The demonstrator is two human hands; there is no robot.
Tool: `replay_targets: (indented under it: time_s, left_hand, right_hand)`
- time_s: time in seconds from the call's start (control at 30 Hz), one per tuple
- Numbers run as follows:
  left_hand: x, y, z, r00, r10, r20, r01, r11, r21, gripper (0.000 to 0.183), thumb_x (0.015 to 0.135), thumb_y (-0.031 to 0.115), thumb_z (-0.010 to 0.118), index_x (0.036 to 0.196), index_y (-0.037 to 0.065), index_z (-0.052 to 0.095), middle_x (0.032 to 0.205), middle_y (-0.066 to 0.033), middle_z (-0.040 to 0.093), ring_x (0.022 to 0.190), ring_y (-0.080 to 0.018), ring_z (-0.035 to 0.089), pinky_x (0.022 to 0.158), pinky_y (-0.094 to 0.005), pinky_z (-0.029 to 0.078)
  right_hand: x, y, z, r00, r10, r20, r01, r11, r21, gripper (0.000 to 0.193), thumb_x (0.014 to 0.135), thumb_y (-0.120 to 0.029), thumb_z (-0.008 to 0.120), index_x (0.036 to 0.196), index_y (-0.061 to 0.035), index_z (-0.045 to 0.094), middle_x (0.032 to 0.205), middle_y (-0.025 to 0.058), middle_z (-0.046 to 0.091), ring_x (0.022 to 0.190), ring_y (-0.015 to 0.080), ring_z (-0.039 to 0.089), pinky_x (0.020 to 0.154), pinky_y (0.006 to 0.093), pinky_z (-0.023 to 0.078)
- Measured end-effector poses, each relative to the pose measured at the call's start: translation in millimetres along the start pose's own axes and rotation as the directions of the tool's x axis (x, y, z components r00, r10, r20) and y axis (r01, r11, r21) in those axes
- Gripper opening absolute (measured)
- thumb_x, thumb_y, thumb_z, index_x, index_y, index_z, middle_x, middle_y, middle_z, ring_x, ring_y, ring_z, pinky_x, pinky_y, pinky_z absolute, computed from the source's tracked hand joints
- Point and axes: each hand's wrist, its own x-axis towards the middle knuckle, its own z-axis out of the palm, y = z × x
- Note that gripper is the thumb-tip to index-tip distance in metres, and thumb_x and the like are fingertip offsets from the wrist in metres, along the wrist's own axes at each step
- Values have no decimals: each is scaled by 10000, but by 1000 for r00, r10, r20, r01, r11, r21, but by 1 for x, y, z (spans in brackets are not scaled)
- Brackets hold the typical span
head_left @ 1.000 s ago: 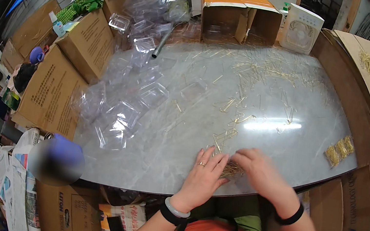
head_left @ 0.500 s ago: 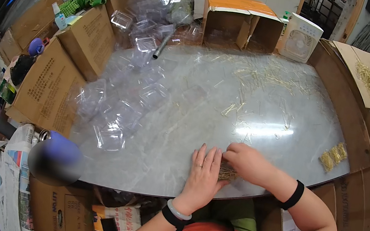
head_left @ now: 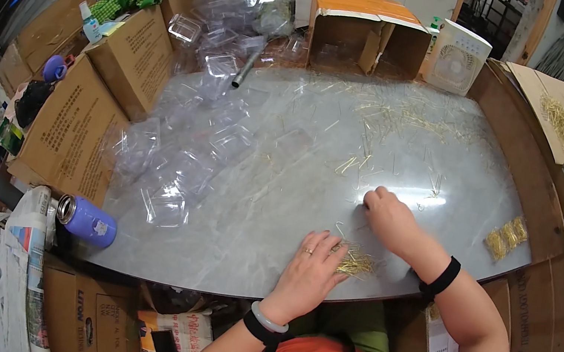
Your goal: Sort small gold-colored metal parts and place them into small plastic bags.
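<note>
My left hand (head_left: 311, 266) rests near the table's front edge, its fingers and thumb around the left end of a bundle of thin gold-coloured wire hooks (head_left: 356, 262). Part of the bundle is hidden under that hand. One wire with a bent end sticks up beyond the fingertips. Farther forward and to the right, my right hand (head_left: 389, 216) is closed and low over the grey table (head_left: 253, 209), apart from the bundle. Its fingertips are pressed together; what they hold, if anything, cannot be made out. Loose gold hooks (head_left: 352, 164) lie just beyond it.
Clear plastic boxes (head_left: 167, 186) spread over the left side, with a dark tube (head_left: 245, 70) among them. A purple bottle (head_left: 93, 222) stands at the left edge. Packed gold wires (head_left: 507, 239) lie at right. Cardboard boxes (head_left: 75, 128) and a white fan (head_left: 457, 58) border the table.
My right hand has moved forward and slightly right, away from the bundle beside my left hand. More of the bundle now shows. My left hand stays nearly in place, a little nearer the edge.
</note>
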Motion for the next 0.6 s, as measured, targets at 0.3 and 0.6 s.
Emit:
replay_targets:
  time_s: [0.3, 0.6]
  left_hand:
    - [-3, 3, 5, 996, -62, -61, 64, 998, 30, 785, 834, 165, 811, 1466, -73, 410, 1449, -238, 441, 1399, -451, 387, 1176, -529, 342]
    - [-2, -1, 10, 992, -121, -21, 122, 985, 123, 879, 839, 283, 816, 1495, -99, 374, 1503, -270, 429, 1460, -456, 332, 1216, -593, 237]
  right_hand:
    - [-6, -14, -19, 982, -190, -1, 181, 935, 304, 196, 845, 1, 647, 1034, -37, 683, 1036, 166, 629, 956, 398, 645, 838, 461, 546]
    - [-31, -31, -25, 894, -437, 101, 363, 837, 409, 367, 801, 31, 641, 1157, -34, 705, 1158, 160, 658, 1075, 374, 609, 976, 442, 504]
